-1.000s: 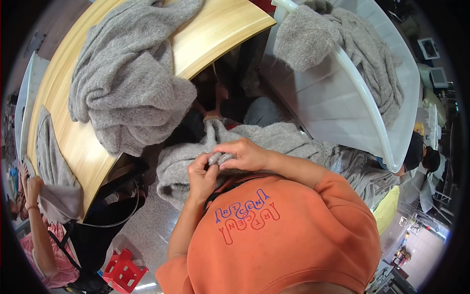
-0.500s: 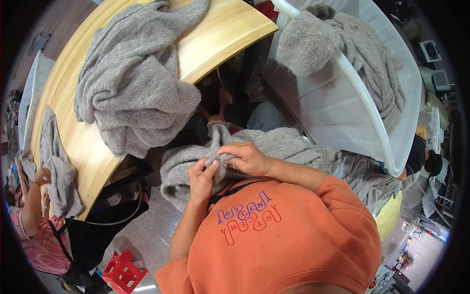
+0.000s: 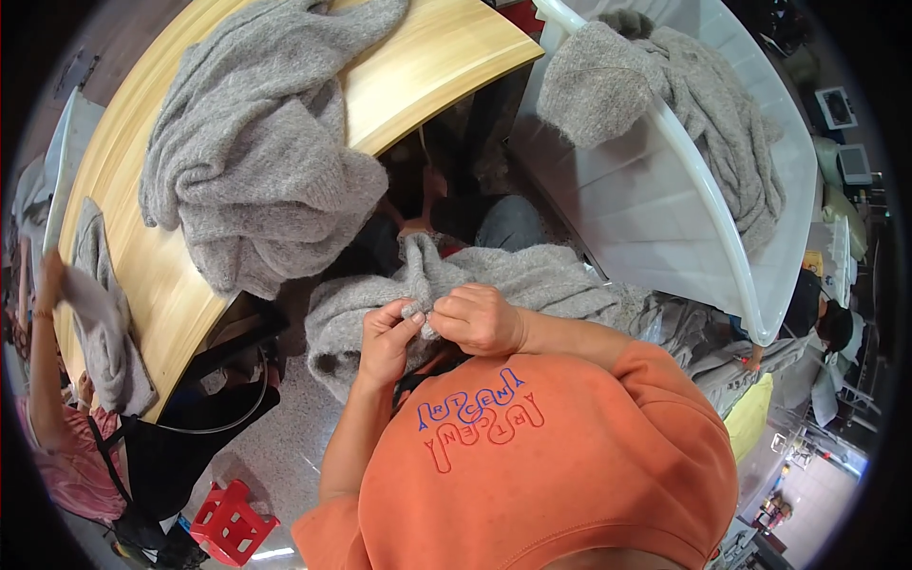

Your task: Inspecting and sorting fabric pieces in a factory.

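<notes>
At the far left edge, a co-worker's raised hand (image 3: 49,275) in a pink sleeve is seen touching a small grey knitted piece (image 3: 106,328) that hangs over the edge of the long curved light-wood table (image 3: 418,71). Low down beside that person, a small red plastic stool (image 3: 233,521) is seen on the speckled floor. On the tabletop, a large heap of crumpled grey woollen knitwear (image 3: 256,152) is spread out, well apart from the hands. Below the table's edge, near the middle of the view, a fuzzy grey knitted garment (image 3: 532,285) is draped across the lap of the person in the orange top. A bunched fold of it is held up between both hands: the left hand (image 3: 388,340) is curled, with its fingertips pinched together on the knit, and the right hand (image 3: 475,318) is closed just beside it, its fingers clamped on the same fold, so that the two hands are touching or nearly so. To the right, a big white plastic tub (image 3: 684,209) is seen tilted, and another grey knitted garment (image 3: 665,90) is slung over its rim.
</notes>
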The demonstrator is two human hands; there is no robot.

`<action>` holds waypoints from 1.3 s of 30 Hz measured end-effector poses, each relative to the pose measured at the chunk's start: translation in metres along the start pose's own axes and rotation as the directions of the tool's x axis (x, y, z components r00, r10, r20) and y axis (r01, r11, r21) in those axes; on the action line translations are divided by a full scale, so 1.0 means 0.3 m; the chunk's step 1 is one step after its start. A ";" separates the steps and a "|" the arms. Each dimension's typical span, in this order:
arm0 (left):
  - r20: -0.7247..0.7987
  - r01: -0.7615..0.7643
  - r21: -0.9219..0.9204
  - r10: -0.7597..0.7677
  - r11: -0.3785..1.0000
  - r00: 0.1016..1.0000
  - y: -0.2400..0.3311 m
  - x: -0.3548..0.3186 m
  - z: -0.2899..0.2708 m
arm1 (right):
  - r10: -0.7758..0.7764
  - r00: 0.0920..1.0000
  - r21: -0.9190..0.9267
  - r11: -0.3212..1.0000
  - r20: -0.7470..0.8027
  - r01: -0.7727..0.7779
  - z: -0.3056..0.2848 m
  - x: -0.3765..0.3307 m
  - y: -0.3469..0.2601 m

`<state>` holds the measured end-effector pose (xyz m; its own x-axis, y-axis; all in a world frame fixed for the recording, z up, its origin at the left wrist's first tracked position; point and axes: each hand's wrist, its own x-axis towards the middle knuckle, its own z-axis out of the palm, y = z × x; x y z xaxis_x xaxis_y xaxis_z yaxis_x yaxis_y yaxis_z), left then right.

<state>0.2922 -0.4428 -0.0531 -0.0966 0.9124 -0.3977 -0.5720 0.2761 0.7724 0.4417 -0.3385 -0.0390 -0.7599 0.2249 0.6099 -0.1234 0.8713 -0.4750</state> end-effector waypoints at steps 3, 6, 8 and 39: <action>0.000 -0.070 0.046 0.071 0.996 0.998 -0.009 0.004 0.013 | 0.024 0.999 0.012 1.000 -0.031 -0.024 0.001 -0.001 0.002; -0.082 -0.101 0.070 0.107 0.992 0.991 0.000 0.010 0.032 | 0.053 0.998 0.101 0.993 0.033 -0.056 -0.008 0.014 0.017; -0.100 -0.138 0.168 0.156 0.976 0.983 0.006 0.001 0.016 | 0.108 0.994 0.163 0.980 0.036 -0.112 0.005 0.023 0.019; -0.034 -0.092 0.976 0.560 0.195 0.828 0.090 -0.357 -0.036 | 0.623 0.662 -0.008 0.731 0.416 -0.683 0.180 0.131 -0.306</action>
<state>0.2782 -0.5363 0.0050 -0.4285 0.8994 0.0868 0.6924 0.2651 0.6711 0.3886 -0.4332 -0.0057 -0.8456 0.5106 -0.1557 0.4334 0.4865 -0.7586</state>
